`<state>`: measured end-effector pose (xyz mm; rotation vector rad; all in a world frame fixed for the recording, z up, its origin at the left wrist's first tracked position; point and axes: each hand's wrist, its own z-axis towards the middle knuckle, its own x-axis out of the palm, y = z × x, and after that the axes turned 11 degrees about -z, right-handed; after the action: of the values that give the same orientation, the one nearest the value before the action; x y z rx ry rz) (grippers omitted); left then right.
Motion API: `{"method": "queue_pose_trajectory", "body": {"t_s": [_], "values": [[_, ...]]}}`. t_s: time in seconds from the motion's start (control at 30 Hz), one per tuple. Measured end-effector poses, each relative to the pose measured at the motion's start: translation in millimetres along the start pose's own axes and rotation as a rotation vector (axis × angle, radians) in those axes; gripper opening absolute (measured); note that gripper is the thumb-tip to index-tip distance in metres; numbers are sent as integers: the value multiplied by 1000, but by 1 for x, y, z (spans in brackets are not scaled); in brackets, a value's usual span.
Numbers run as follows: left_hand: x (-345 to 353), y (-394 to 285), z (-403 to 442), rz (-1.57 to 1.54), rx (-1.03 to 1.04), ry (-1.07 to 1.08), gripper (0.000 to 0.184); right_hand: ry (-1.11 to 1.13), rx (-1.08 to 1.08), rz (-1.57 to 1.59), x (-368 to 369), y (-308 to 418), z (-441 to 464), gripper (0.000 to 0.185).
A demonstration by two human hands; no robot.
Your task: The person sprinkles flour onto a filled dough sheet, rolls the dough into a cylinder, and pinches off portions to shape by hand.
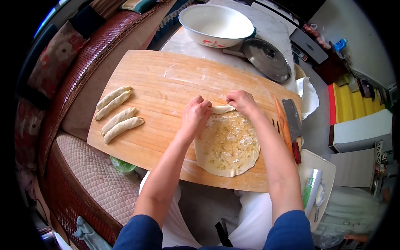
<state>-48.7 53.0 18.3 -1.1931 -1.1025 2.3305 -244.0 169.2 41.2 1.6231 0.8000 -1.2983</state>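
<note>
A flat, rolled-out sheet of dough (227, 146) lies on the wooden board (162, 96), its top spread with a yellowish, oily layer, white flour patches and green bits. The far edge of the sheet is folded over into a narrow pale roll. My left hand (197, 114) pinches that folded edge at its left end, fingers curled. At the right end, my right hand (242, 101) grips the same edge with bent fingers. Several finished dough rolls (123, 129) rest in pairs at the board's left side.
Right of the dough lie a wooden rolling pin (283, 123) and a cleaver (292, 121). Behind the board stand a white enamel basin (216, 25) and a lidded pan (266, 59). A tray (329, 171) holding a roll of cling film (312, 187) is at the near right. A sofa (96, 175) borders the left.
</note>
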Motion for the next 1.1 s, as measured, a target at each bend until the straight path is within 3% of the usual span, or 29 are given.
{"method": "queue_pose_trajectory", "body": {"t_s": [0.07,0.17,0.27,0.37,0.47,0.67,0.77,1.1], "values": [[0,0,0,1,11,-9,13,13,-15,-29,-2,0,1,4],[-2,-2,0,22,52,-11,15,-212,-61,214,0,-13,-4,4],[-3,-1,1,39,44,11,17,-26,-67,426,-7,-12,-16,5],[2,4,0,27,53,-3,21,-33,-168,285,1,-18,-21,7],[5,6,0,13,71,-15,23,3,49,390,-8,-9,-25,12],[4,0,0,18,44,22,22,-207,-136,89,5,-10,-22,17],[8,2,1,24,67,-24,17,-64,17,183,9,-9,-20,16],[15,8,4,152,142,-132,8,-406,-139,-78,16,-6,-29,8]]}}
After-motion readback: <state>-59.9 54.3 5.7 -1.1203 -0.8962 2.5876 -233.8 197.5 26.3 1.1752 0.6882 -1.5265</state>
